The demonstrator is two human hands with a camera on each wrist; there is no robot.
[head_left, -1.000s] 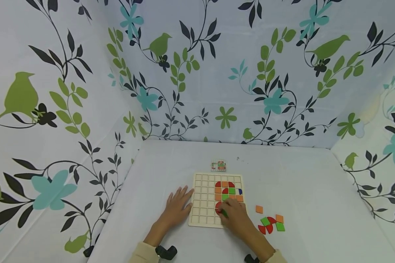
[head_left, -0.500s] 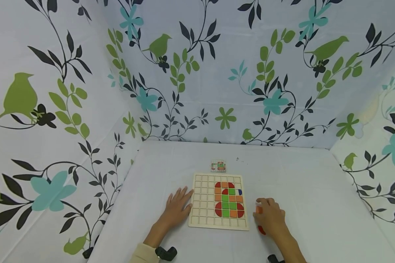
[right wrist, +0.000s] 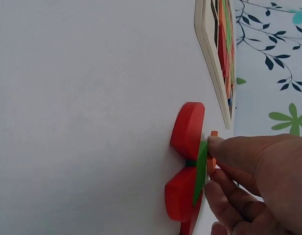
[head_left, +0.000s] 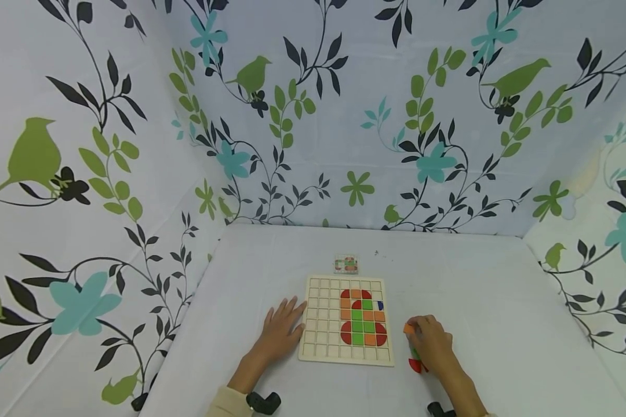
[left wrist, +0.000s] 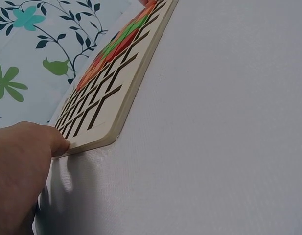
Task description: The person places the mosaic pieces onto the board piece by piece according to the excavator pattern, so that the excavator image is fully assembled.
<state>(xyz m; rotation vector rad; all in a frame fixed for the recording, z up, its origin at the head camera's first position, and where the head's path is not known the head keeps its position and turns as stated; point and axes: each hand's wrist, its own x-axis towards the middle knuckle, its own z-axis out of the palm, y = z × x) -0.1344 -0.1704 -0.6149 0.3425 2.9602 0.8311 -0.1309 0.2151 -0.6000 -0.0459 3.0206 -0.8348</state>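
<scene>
From my remote seat I look into a small booth, walled on three sides in patterned cloth; whether it stands in a home, a lab or an office, I cannot tell. Green birds, teal flowers and dark leafy branches cover the back wall (head_left: 318, 168), the left wall (head_left: 10, 231) and the right wall (head_left: 600, 272). A plain white worktop (head_left: 506, 301) spans between them, and a black wrist-worn device (head_left: 263, 402) suggests a recording setup.

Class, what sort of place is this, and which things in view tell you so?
Probably a small tabletop activity booth: a white tabletop, patterned walls behind it and at both sides, and a grid board with coloured tiles.
</scene>
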